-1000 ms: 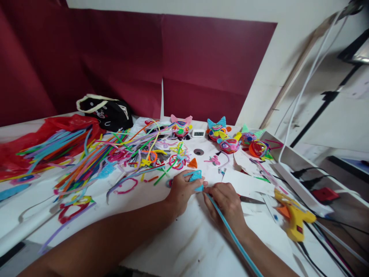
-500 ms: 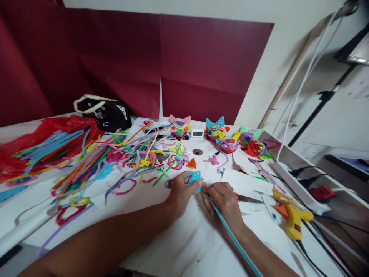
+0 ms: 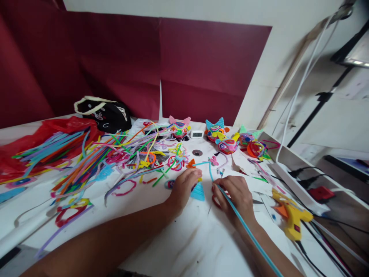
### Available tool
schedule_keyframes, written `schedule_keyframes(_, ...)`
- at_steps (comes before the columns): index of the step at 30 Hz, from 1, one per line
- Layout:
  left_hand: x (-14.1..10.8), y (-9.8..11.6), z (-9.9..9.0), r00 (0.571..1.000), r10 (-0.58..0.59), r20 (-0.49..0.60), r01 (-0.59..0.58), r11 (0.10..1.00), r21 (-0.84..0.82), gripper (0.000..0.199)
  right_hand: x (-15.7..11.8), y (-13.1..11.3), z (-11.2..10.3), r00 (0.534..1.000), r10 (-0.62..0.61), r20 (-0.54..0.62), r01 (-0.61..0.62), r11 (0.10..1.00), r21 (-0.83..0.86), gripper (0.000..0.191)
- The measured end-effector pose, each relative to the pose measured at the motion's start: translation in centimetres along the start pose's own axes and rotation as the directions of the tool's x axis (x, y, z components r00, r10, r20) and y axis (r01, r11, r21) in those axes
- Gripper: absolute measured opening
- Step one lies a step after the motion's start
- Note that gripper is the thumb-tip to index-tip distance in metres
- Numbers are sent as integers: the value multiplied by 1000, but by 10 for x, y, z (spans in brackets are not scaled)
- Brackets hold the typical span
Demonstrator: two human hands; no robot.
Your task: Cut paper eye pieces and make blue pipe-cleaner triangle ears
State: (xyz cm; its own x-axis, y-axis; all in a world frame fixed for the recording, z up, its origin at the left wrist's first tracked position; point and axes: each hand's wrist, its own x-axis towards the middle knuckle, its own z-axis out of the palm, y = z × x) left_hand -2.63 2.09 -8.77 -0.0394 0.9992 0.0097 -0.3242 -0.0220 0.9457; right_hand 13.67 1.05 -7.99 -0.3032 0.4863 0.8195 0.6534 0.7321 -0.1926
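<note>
A long light-blue pipe cleaner (image 3: 242, 222) runs from the lower right, over my right forearm, to my right hand (image 3: 233, 192). My right fingers are pinched on it, and its far end bends above them toward the left. Red scissor handles show partly under my right hand. A blue wrapped triangle (image 3: 197, 192) lies on the white table beside my left hand (image 3: 186, 186). The fingers of my left hand are pressed together over something yellow, mostly hidden. An orange triangle (image 3: 190, 163) sits just beyond them.
Many colourful pipe cleaners (image 3: 98, 165) spread over the left side. Decorated cat-like heads (image 3: 215, 130) stand at the back near a small white clock (image 3: 197, 134). A yellow glue gun (image 3: 294, 221) with cords and a power strip (image 3: 300, 188) lie at the right.
The blue triangle has left my left fingers and lies on the table. My right hand has shifted right with the blue pipe cleaner, whose bent end now shows beyond it.
</note>
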Motion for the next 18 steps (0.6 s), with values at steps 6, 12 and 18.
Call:
schedule_keyframes(6, 10, 18, -5, 995, 79, -52, -78, 996, 37, 34, 5, 7, -2, 985, -157, 65, 155, 987, 33, 6)
schedule_keyframes(12, 16, 28, -11, 985, -60, 163, 19, 969, 246, 37, 8, 13, -1, 945, -276, 178, 282, 959, -7, 15)
schedule_keyframes(18, 16, 27, -14, 972, 7, 234, -100, 916, 389, 28, 5, 8, -6, 975, -45, 217, 23, 994, 103, 14)
